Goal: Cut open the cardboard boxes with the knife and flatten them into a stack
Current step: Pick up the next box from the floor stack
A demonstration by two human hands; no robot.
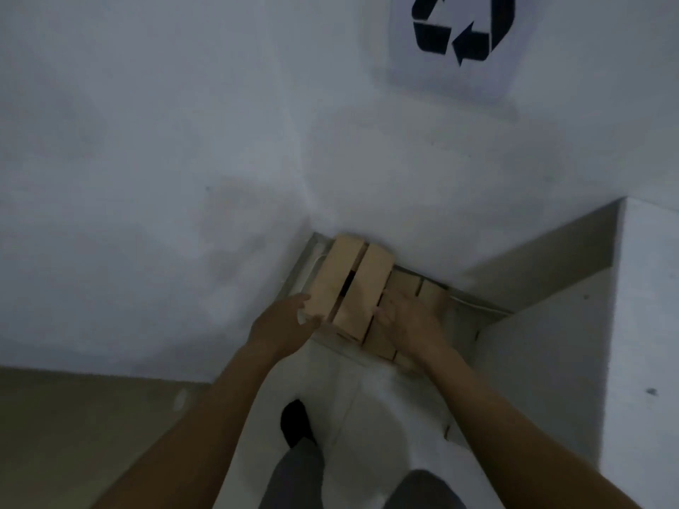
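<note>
From the head camera, a white sheet (452, 42) on the wall bears black recycling arrows. Well below that sheet, at the wall's foot, a cardboard box (349, 284) sits with its flaps parted. The left hand (284, 321) grips its left edge. The right hand (409, 319) lies spread on flattened cardboard (402, 282) alongside.

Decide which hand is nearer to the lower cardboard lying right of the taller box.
Right. The right hand rests on the lower cardboard; the left hand holds the taller box at its left side, with that box between it and the lower cardboard.
</note>
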